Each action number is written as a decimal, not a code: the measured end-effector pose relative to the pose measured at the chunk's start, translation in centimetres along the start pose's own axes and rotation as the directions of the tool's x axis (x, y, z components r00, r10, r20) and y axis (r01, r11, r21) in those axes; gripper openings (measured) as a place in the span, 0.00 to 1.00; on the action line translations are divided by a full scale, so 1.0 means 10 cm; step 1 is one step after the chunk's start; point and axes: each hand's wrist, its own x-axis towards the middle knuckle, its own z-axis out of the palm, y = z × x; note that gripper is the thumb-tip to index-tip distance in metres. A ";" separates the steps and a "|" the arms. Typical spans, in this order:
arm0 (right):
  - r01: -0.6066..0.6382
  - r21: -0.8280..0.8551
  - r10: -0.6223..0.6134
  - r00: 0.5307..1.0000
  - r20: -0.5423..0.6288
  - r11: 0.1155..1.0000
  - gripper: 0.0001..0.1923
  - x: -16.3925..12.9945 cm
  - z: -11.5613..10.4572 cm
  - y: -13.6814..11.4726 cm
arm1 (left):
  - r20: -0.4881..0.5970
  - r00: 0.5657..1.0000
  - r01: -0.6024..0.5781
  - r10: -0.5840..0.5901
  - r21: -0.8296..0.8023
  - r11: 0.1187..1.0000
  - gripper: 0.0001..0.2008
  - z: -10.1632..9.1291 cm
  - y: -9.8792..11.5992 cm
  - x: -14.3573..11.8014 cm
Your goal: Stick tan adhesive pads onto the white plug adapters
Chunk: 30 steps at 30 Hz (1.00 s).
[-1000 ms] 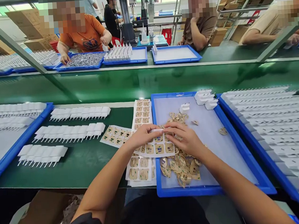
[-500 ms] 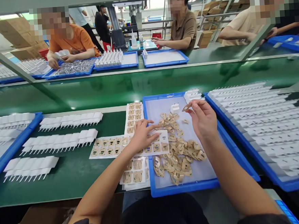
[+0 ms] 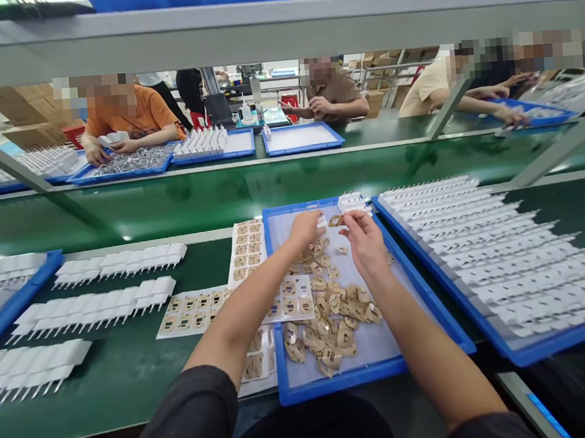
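I have both arms stretched forward over the blue tray (image 3: pixel 431 303), left hand (image 3: pixel 306 228) and right hand (image 3: pixel 367 240) pinching near its far end.

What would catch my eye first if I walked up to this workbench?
Probably the two hands meeting over the middle blue tray: the left hand and right hand pinch a small tan label at its far end. Below them lies a heap of peeled tan labels, and rows of white plugs fill the tray to the right.
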 end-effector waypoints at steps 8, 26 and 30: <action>-0.040 -0.143 0.096 0.906 0.412 0.989 0.24 -0.48 0.28 -0.10 | 0.022 0.976 0.096 -0.218 -0.937 0.335 0.33 -0.61 -0.22 -1.26; 0.087 -0.379 0.220 0.687 0.692 0.921 0.21 -0.80 0.44 0.09 | -0.187 0.977 -0.066 -0.106 -0.733 0.677 0.20 -0.36 -0.42 -2.00; 0.139 -0.420 0.218 0.688 0.692 0.897 0.19 -0.83 0.42 0.06 | -0.235 0.964 -0.070 -0.123 -0.674 0.735 0.21 -0.30 -0.39 -2.02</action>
